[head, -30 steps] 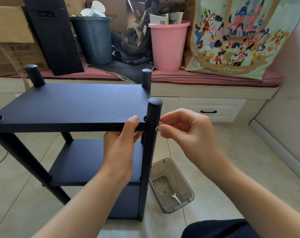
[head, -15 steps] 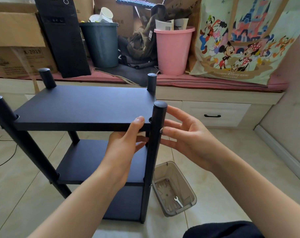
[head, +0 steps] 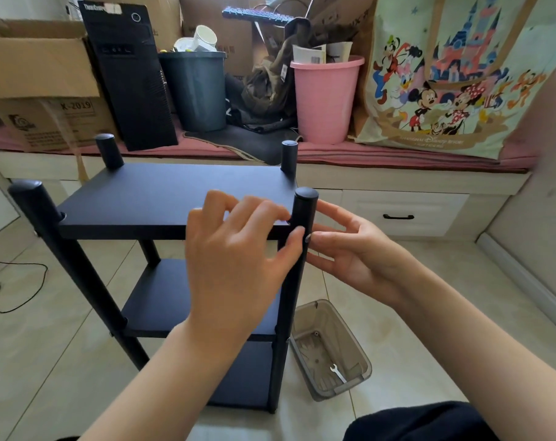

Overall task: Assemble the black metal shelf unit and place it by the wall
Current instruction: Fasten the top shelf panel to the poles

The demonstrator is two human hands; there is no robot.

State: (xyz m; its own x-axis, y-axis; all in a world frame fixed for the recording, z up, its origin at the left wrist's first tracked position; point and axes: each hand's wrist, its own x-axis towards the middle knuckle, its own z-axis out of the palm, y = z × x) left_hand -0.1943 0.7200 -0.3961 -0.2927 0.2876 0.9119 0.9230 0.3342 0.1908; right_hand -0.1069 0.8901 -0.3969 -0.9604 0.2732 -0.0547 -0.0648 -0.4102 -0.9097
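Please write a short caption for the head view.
Both hands at the front-right post of a black shelf unit, near a screw head.

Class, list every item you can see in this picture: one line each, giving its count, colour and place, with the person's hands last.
Metal shelf unit: one, black, three boards, on the tiled floor.
Shelf posts: four, black, at the corners.
Plastic bin: one, clear grey, on the floor right of the shelf.
Small wrench: one, silver, inside that bin.
Round bucket: one, pink, on the bench.
Round waste bin: one, dark grey, on the bench.
Computer tower: one, black, on the bench.
Cardboard boxes: several, brown, at the left and behind.
Cartoon tote bag: one, pale green, at the right.
Cable: one, black, on the floor at the left.
Left hand: touches the top board and front right post.
Right hand: fingers at the post's right side.
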